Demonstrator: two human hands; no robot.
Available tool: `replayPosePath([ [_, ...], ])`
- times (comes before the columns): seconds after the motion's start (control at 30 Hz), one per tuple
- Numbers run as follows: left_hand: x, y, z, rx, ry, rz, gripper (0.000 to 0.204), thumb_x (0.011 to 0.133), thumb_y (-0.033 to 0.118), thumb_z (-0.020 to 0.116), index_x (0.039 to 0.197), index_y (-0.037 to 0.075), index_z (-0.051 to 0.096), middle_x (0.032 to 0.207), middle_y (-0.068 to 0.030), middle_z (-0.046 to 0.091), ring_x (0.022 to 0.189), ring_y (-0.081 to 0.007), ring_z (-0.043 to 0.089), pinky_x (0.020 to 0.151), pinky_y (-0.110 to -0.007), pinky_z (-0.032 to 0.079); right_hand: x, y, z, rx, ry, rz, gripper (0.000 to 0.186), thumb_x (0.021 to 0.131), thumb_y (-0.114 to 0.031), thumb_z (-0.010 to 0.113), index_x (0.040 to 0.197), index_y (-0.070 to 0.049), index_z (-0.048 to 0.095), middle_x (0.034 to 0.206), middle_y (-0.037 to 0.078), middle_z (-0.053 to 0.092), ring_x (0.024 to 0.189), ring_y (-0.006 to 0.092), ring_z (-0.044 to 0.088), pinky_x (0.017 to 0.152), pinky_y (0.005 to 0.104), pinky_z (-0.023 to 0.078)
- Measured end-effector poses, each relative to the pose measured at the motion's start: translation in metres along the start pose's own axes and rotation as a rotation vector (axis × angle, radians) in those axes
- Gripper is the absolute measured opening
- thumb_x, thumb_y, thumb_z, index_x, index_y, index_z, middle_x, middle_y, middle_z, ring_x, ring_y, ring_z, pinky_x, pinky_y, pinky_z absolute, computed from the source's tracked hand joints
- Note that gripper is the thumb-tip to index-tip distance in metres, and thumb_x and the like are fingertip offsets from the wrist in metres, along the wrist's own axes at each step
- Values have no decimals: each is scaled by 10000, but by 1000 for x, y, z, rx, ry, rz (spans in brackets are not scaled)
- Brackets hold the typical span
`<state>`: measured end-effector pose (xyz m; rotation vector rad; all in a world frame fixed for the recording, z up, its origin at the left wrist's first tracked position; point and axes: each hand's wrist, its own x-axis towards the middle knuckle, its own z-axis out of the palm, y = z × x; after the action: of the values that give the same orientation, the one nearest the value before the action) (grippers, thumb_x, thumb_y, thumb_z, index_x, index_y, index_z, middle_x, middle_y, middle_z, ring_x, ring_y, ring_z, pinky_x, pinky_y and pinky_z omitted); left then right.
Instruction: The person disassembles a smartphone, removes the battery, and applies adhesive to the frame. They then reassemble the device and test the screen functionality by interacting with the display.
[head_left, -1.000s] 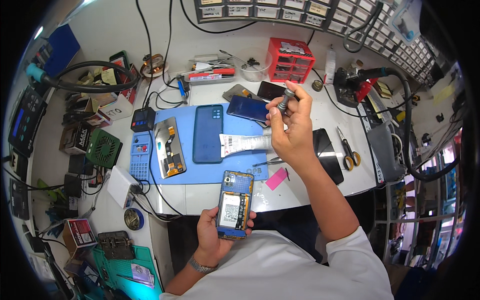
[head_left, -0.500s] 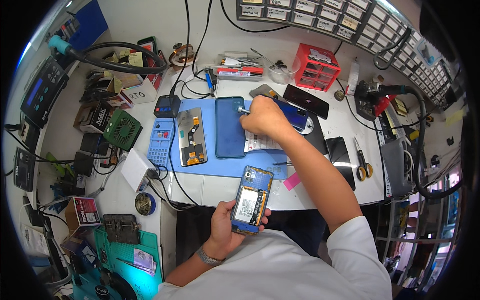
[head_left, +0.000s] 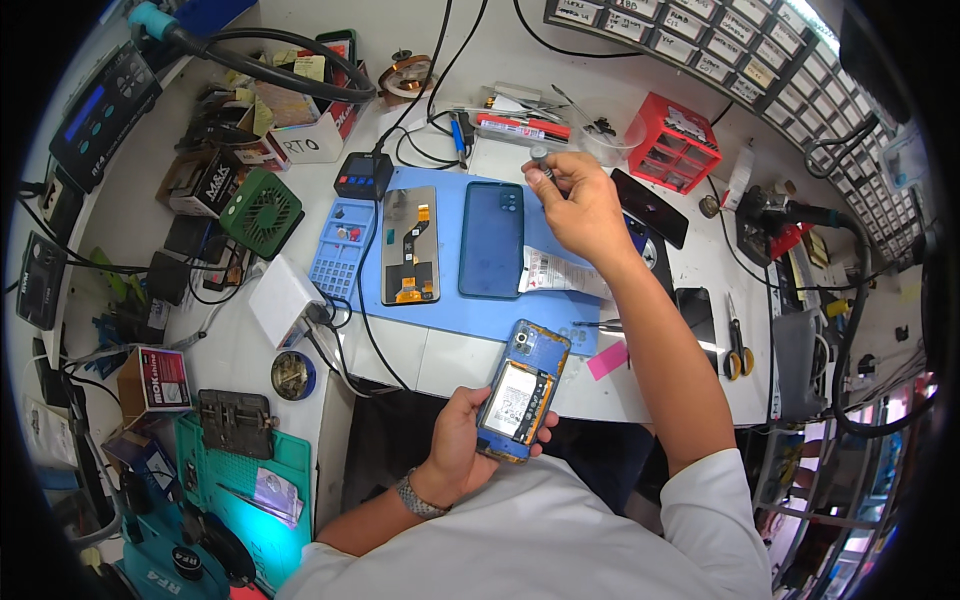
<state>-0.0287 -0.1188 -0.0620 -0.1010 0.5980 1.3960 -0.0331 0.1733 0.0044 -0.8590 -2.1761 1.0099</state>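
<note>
In my left hand (head_left: 462, 437) is an opened blue smartphone (head_left: 550, 350), its cover off and the white battery showing. The fingers wrap round its lower end. My right hand (head_left: 580, 205), raised above the far edge of the blue mat, pinches what looks like a small grey screwdriver (head_left: 541, 158). Its round end points up; the hand hides its tip. Below that hand lies a dark blue phone case (head_left: 492, 245), with a white printed packet (head_left: 560, 275) beside it. Left of the case rests a detached phone screen (head_left: 411, 230) with orange flex cables.
The blue mat (head_left: 450, 318) also bears a blue parts tray (head_left: 343, 250). Tweezers (head_left: 600, 325), a pink strip (head_left: 607, 360) and scissors (head_left: 738, 345) lie to the right. A red drawer box (head_left: 675, 142) stands behind. A black cable (head_left: 362, 300) crosses the left side.
My right hand has lifted back and turned, bringing the grey screwdriver upright, away from the phone case. The view has shifted; my left hand still holds the opened phone.
</note>
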Motion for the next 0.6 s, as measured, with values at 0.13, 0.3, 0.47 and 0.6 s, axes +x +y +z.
replayPosePath([
  [0.13,3,-1,-2,-23,4,3,702,1076,401,262,1551,-75,461,1254,-320,705,1028,-355,754,874,-462,652,-9,2,5,344,-3,-78,313,1010,-61,750,1270,36,607,1060,157,710,911,187,761,784,323,594],
  [0.3,4,-2,-5,-46,-26,12,686,1078,401,273,1530,-71,485,1247,-315,709,1026,-356,755,877,-462,655,-40,6,9,374,-103,-212,560,978,13,763,1431,-39,438,955,122,690,912,188,754,802,325,600],
  [0.47,2,-1,-3,-34,-8,12,675,1082,403,277,1514,-65,500,1246,-309,712,1020,-354,758,875,-463,658,-54,10,10,252,-205,-167,546,969,22,762,1409,-35,443,958,131,711,914,201,767,790,321,587],
  [0.6,3,-1,-3,-36,-12,15,673,1084,403,273,1509,-64,501,1245,-307,713,1020,-353,758,873,-462,658,-57,9,12,283,-239,-156,539,970,33,751,1401,-28,434,967,142,726,911,209,778,781,317,584],
])
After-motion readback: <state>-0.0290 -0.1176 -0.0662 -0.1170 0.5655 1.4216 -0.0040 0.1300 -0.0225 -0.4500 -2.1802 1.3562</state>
